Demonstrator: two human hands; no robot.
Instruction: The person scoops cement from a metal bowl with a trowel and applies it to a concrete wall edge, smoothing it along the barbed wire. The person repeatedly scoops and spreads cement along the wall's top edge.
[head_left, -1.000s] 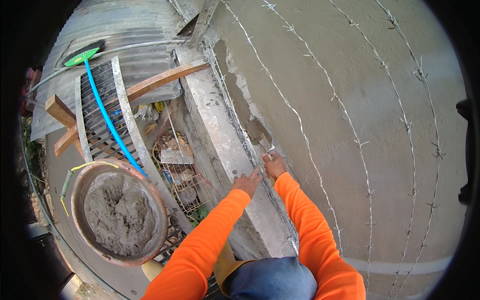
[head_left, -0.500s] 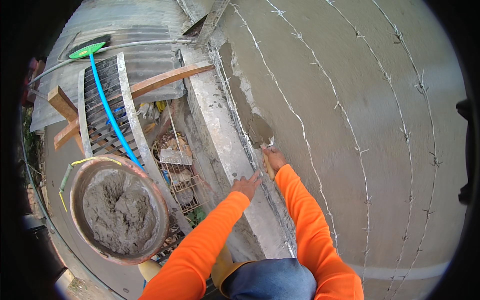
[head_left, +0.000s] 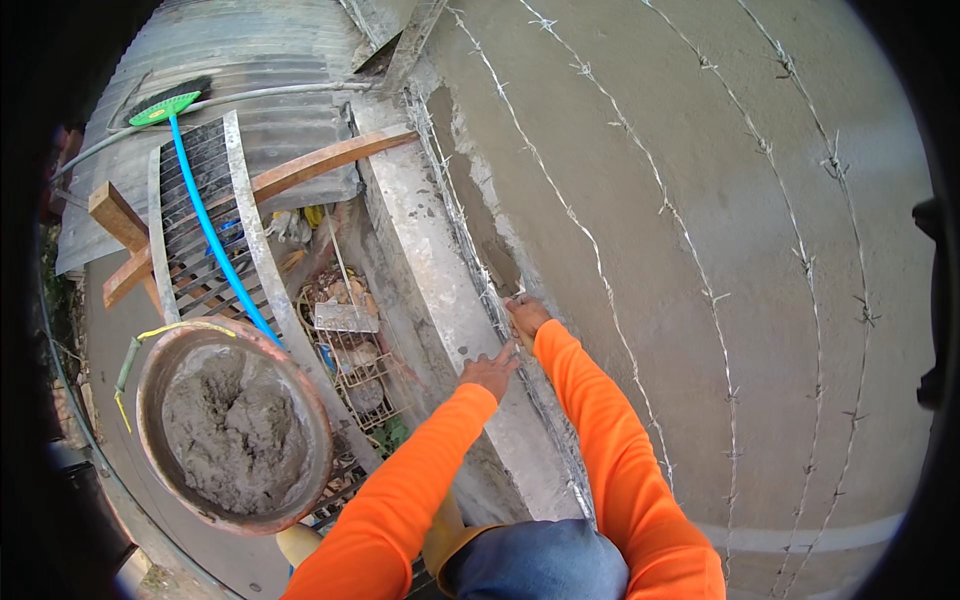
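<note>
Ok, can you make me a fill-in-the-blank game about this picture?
1. Both sleeves are ____.
2. The broom has a ____ handle.
3. The round tub of grey mix is on the person's ____ side.
4. Of the left hand and right hand, the ____ one is higher in the picture.

Missing words: orange; blue; left; right.

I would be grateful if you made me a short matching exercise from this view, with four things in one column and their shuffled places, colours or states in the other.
Column one
1. Left hand
2. Right hand
3. Wet mortar
4. Broom

Column two
A. Mostly bright blue and green
B. Fingers curled, at the right edge of the concrete ledge
C. Grey, heaped in a round basin
D. Fingers spread over the concrete ledge

Right pairs: 1-D, 2-B, 3-C, 4-A
</note>
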